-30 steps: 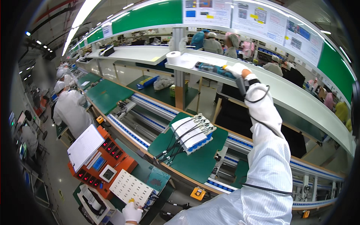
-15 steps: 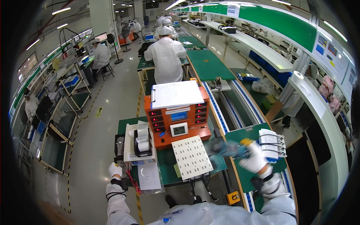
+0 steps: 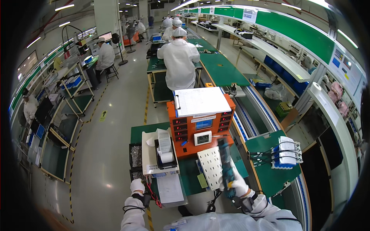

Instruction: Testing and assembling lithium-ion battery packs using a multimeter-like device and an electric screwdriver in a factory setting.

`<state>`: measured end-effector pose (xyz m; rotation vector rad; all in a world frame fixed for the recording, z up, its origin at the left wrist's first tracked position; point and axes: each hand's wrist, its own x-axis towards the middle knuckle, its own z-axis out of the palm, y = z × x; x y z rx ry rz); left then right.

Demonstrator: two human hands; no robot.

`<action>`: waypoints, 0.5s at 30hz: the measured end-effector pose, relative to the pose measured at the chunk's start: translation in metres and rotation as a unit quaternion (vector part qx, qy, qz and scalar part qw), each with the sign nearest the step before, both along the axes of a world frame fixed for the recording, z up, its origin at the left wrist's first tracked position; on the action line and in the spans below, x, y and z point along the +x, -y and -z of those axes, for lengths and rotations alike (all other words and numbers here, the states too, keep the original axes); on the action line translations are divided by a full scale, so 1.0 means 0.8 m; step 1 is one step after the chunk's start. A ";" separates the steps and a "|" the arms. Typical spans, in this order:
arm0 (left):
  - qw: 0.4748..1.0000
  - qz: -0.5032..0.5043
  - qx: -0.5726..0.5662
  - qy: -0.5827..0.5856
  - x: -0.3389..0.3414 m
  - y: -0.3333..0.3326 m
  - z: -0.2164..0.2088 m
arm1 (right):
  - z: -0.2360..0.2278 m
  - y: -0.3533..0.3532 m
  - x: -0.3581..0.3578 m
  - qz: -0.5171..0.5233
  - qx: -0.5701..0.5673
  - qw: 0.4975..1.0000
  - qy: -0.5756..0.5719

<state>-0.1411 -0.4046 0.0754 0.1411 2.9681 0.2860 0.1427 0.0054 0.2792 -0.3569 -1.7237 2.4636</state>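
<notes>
My right hand [image 3: 239,185], in a white glove, grips a teal and black cordless screwdriver [image 3: 226,166] held upright beside the white slotted panel [image 3: 209,166]. The tool covers the panel's right edge. Black cables hang from the panel's near end. At the near end of the black parts bins [image 3: 136,156], full of small metal pieces, is my left hand [image 3: 137,186], also gloved. Its fingers are curled together by the front bin, and what they hold, if anything, is hidden. Red wires [image 3: 153,194] hang right beside it.
An orange test box [image 3: 181,148] with red displays carries a clipboard [image 3: 202,103]. Left of it stand a label printer [image 3: 166,150] and a paper sheet [image 3: 170,189]. Blue-and-white cabled units [image 3: 287,152] lie on a green board at right. A co-worker [image 3: 179,63] sits ahead.
My right hand has brought the screwdriver left, from beside the cabled units to the panel's right edge, and turned it upright. My left hand stays by the bins. The whole view has shifted.
</notes>
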 end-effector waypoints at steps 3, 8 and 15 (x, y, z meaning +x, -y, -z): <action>0.996 0.021 0.027 -0.081 -0.004 0.021 0.015 | -0.015 -0.011 -0.008 0.046 -0.237 0.968 -0.074; 0.984 0.011 0.095 -0.149 -0.007 0.020 -0.004 | -0.013 -0.031 -0.010 0.089 -0.319 0.943 -0.044; 0.969 -0.060 0.156 -0.182 0.002 0.002 -0.053 | -0.016 -0.031 -0.003 0.189 -0.233 0.950 -0.090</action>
